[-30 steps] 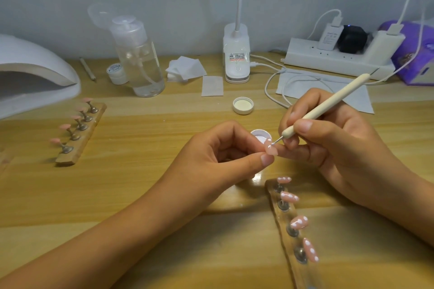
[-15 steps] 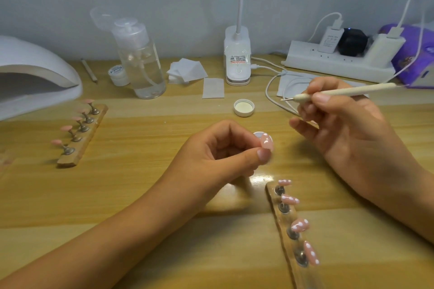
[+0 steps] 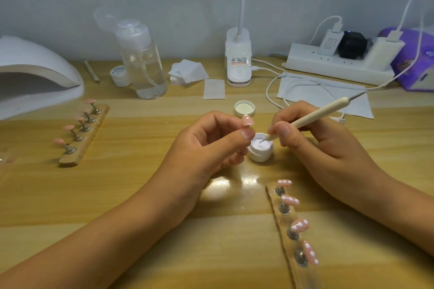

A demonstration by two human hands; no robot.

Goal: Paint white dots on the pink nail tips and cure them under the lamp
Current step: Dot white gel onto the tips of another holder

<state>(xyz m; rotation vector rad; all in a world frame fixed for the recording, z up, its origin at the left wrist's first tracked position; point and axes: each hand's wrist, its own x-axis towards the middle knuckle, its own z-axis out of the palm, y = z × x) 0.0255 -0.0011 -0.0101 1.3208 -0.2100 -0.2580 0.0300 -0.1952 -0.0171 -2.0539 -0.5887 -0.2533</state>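
Note:
My left hand (image 3: 209,145) pinches a pink nail tip (image 3: 248,120) between thumb and forefinger, held up just left of a small white paint jar (image 3: 259,156). My right hand (image 3: 312,141) grips a cream dotting pen (image 3: 317,116); its metal tip dips into the white paint in the jar. A clear holder strip (image 3: 273,197) at the front right carries several pink tips with white dots. A wooden holder (image 3: 82,145) at the left carries several plain pink tips. The white curing lamp (image 3: 35,73) stands at the far left.
The jar's lid (image 3: 244,108) lies behind the hands. A clear pump bottle (image 3: 143,63), a small white pot (image 3: 120,75), cotton pads (image 3: 187,73), a desk lamp base (image 3: 238,63), a power strip (image 3: 338,68) with cables and a purple tissue pack (image 3: 415,61) line the back of the wooden table.
My right hand lifted the pen off the held nail tip, swung it up and away, then brought its tip down into the paint jar. My left hand raised the tip slightly.

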